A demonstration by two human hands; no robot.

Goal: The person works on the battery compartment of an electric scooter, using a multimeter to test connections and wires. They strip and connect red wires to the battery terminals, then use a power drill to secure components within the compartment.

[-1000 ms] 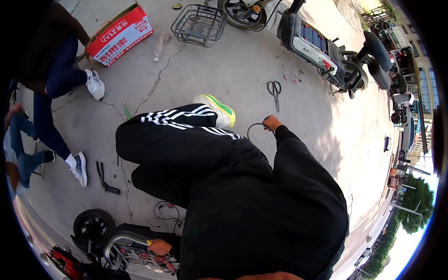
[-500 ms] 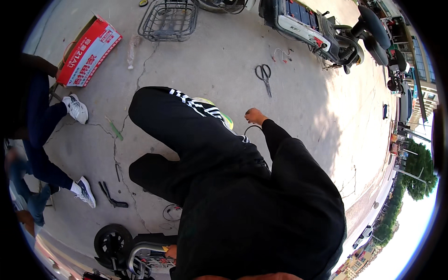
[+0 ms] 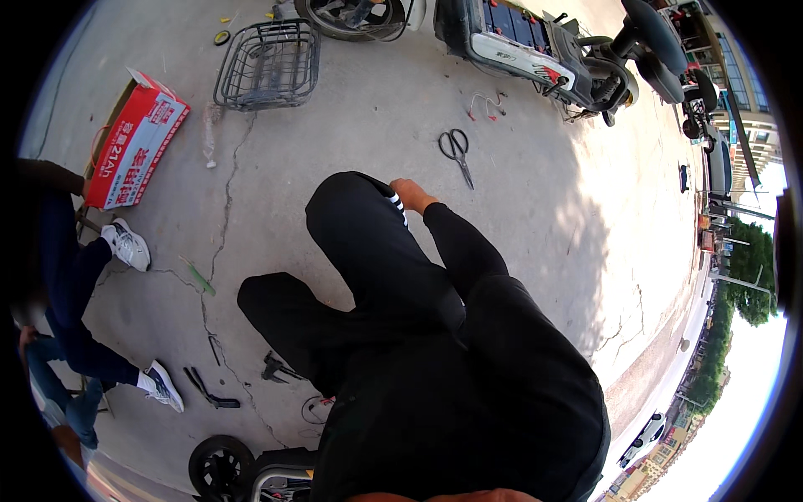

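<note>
My right hand [image 3: 411, 196] is against the side of my bent right knee, in black trousers with white stripes; most of its fingers are hidden by the leg. No object shows in what is visible of it. Beyond it on the concrete lies a pair of dark-handled scissors [image 3: 456, 151], apart from the hand. A thin wire with red ends [image 3: 485, 105] rests farther off, near a scooter [image 3: 519, 50] whose battery bay is uncovered. My left hand is out of sight. Low in the view, by my left side, part of another scooter [image 3: 280, 475] shows.
A black wire basket [image 3: 268, 67] stands at the far left, with a red-and-white carton [image 3: 138, 151] nearer. A seated person's shoe [image 3: 163, 386] is at left. Black parts [image 3: 278, 368], a bent black piece [image 3: 209, 391] and a green strip [image 3: 196, 276] lie on the ground.
My right hand has moved left, from free air to my knee. My right leg has shifted. The left hand, seen earlier by the lower scooter, has gone from view. The whole view has shifted.
</note>
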